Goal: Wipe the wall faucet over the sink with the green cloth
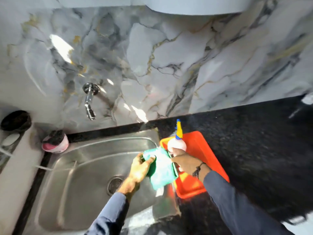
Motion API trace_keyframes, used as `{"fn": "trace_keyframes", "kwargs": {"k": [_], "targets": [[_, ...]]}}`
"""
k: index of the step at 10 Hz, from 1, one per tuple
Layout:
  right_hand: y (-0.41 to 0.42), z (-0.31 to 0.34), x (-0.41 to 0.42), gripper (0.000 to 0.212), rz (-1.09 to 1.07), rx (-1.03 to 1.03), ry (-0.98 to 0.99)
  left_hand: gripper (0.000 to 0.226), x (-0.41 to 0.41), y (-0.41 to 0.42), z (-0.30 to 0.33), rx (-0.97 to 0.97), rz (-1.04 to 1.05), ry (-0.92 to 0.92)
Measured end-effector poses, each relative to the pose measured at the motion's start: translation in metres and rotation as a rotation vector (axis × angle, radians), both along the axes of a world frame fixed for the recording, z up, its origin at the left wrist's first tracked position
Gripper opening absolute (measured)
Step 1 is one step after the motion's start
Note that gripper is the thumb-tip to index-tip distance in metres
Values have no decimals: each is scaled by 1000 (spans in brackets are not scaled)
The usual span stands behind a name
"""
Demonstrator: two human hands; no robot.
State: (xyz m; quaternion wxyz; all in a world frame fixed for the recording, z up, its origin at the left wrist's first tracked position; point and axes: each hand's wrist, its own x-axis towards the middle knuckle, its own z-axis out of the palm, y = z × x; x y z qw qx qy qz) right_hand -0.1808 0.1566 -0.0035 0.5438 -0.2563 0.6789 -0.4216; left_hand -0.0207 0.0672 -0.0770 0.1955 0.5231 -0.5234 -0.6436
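A chrome wall faucet (pixel 89 99) sticks out of the marble wall above the steel sink (pixel 81 167), at the left. My left hand (pixel 139 168) grips the green cloth (pixel 160 168) over the sink's right rim. The cloth hangs down, folded, well below and to the right of the faucet. My right hand (pixel 187 162) is wrapped around a white spray bottle (pixel 177 143) with a blue and yellow nozzle, just to the right of the cloth, over an orange tray. The image is blurred.
The orange tray (pixel 203 150) lies on the black counter (pixel 254 141) beside the sink. A pink cup with a dark scrubber (pixel 55 143) stands at the sink's back left corner. A dark round bowl (pixel 16 120) rests on the left ledge.
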Motion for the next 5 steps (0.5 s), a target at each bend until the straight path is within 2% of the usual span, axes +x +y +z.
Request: {"fn": "trace_keyframes", "kwargs": {"k": [1, 2, 3, 5], "targets": [[24, -69, -46, 51, -93, 124, 36, 8, -39, 28, -18, -1, -185, -85], [40, -104, -77, 57, -128, 189, 102, 8, -77, 38, -32, -164, -278, -221], [51, -122, -96, 58, -144, 216, 247, 36, -110, 46, -46, -393, -478, -433], [63, -151, -111, 70, 70, 335, 586, 51, -138, 58, -76, -507, -621, -647]]}}
